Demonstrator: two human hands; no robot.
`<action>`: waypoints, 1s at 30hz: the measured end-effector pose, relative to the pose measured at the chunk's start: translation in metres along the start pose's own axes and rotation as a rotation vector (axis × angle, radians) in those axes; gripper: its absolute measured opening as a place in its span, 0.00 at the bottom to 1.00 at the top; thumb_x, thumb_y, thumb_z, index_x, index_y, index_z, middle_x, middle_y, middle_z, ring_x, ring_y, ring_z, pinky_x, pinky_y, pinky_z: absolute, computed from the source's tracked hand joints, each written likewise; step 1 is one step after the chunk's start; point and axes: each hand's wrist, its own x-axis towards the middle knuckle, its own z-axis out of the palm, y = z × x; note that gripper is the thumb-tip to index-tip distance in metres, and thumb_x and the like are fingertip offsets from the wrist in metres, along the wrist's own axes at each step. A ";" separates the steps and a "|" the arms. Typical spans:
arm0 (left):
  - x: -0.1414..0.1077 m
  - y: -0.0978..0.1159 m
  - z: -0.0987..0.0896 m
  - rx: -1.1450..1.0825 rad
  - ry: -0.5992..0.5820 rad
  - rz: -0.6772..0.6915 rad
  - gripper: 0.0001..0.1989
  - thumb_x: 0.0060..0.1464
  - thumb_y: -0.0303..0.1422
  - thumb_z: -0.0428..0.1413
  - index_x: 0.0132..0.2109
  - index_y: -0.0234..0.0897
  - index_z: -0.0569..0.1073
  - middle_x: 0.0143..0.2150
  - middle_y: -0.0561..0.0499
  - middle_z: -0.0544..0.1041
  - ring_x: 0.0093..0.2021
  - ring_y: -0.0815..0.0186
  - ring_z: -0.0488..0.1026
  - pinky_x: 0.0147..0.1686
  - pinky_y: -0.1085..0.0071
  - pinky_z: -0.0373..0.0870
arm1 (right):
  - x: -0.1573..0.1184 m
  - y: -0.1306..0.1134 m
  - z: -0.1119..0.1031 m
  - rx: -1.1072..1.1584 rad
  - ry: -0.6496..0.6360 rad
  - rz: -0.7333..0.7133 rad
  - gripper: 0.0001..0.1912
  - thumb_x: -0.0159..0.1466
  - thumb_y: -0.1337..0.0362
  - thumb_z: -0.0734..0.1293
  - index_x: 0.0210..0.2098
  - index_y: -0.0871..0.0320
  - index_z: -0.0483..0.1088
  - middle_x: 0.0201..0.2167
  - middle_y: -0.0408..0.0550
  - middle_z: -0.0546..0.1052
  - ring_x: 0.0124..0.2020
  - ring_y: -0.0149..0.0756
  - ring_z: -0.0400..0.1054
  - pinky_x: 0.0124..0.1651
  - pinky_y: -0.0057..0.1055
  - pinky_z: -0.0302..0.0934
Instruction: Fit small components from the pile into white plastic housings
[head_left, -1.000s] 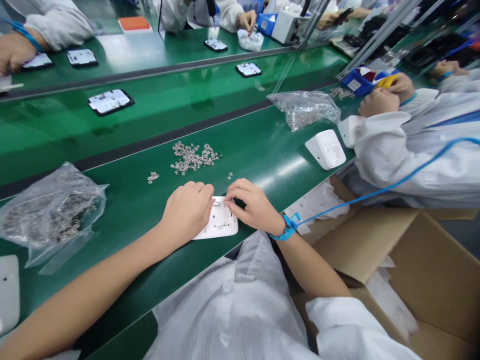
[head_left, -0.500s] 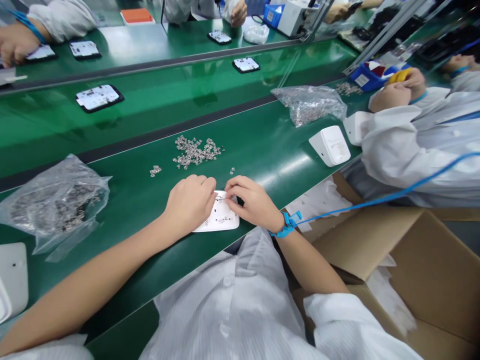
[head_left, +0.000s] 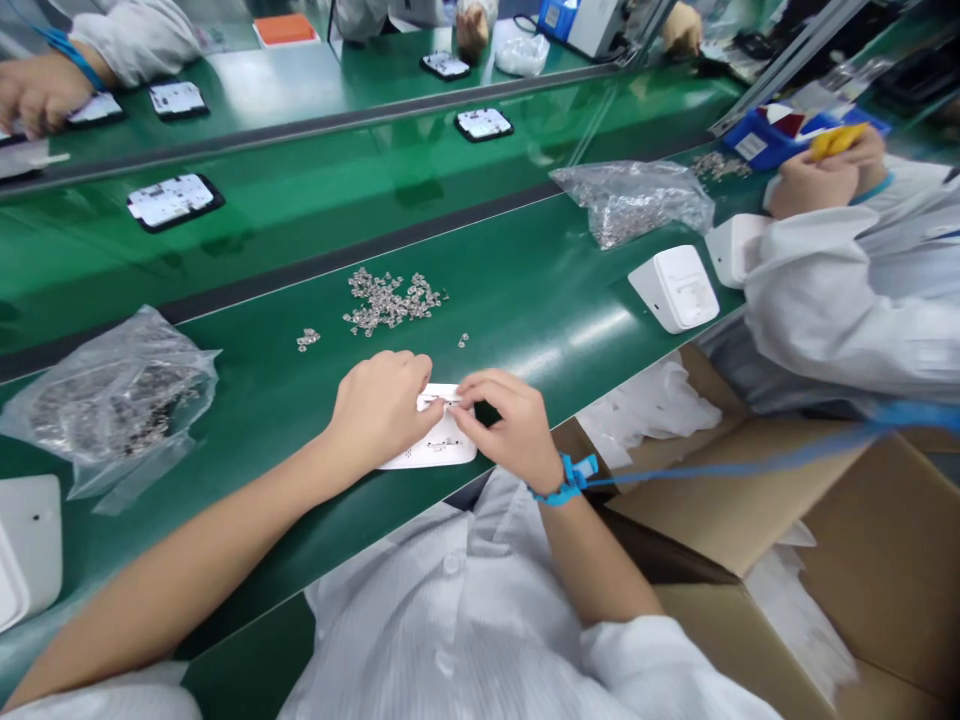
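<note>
A white plastic panel (head_left: 442,445) with small slots lies on the green bench near its front edge. My left hand (head_left: 382,405) rests over the panel's left part, its fingers curled and its thumb on the surface. Over the panel's upper right side, my right hand (head_left: 510,415), with a blue wrist strap, has thumb and fingertips pinched close together; anything between them is too small to make out. Beyond the hands is a pile of small metal pieces (head_left: 390,302), with a small cluster (head_left: 307,340) to its left and a couple of loose ones (head_left: 463,341) nearer.
Plastic bags of metal pieces lie at left (head_left: 112,400) and right (head_left: 637,200). White housings stand at right (head_left: 679,290) and far left (head_left: 37,540). Boards ride on a green belt (head_left: 315,190). A cardboard box (head_left: 750,490) is below right. Co-workers' hands (head_left: 825,180) are nearby.
My right hand has shifted slightly down, and my left thumb now shows on the panel. The boards on the belt have moved left. A co-worker's hands at right have raised a yellow object slightly.
</note>
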 end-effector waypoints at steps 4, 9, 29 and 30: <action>0.003 -0.001 0.001 -0.043 -0.015 -0.012 0.09 0.55 0.39 0.56 0.32 0.41 0.65 0.34 0.49 0.76 0.37 0.56 0.73 0.26 0.65 0.54 | -0.029 -0.008 0.013 0.005 0.206 0.020 0.05 0.67 0.68 0.68 0.33 0.53 0.72 0.43 0.51 0.82 0.53 0.45 0.77 0.53 0.43 0.74; 0.003 -0.002 0.003 -0.069 0.018 -0.046 0.11 0.52 0.40 0.57 0.30 0.41 0.63 0.32 0.50 0.74 0.35 0.58 0.71 0.25 0.66 0.52 | -0.035 -0.005 0.017 -0.090 0.207 -0.117 0.05 0.65 0.71 0.68 0.36 0.53 0.74 0.43 0.51 0.83 0.54 0.47 0.77 0.52 0.45 0.76; 0.002 -0.002 0.005 -0.092 0.014 -0.053 0.11 0.51 0.40 0.56 0.29 0.41 0.62 0.31 0.52 0.74 0.34 0.60 0.70 0.24 0.66 0.50 | -0.042 -0.001 0.021 -0.228 0.194 -0.259 0.09 0.65 0.75 0.67 0.43 0.60 0.75 0.46 0.56 0.82 0.58 0.50 0.75 0.50 0.39 0.74; 0.002 -0.002 0.005 -0.091 0.016 -0.052 0.11 0.51 0.40 0.56 0.29 0.41 0.62 0.31 0.52 0.74 0.34 0.60 0.70 0.24 0.67 0.50 | -0.041 -0.002 0.020 -0.237 0.178 -0.257 0.08 0.65 0.75 0.67 0.42 0.60 0.75 0.46 0.56 0.82 0.58 0.50 0.74 0.50 0.39 0.74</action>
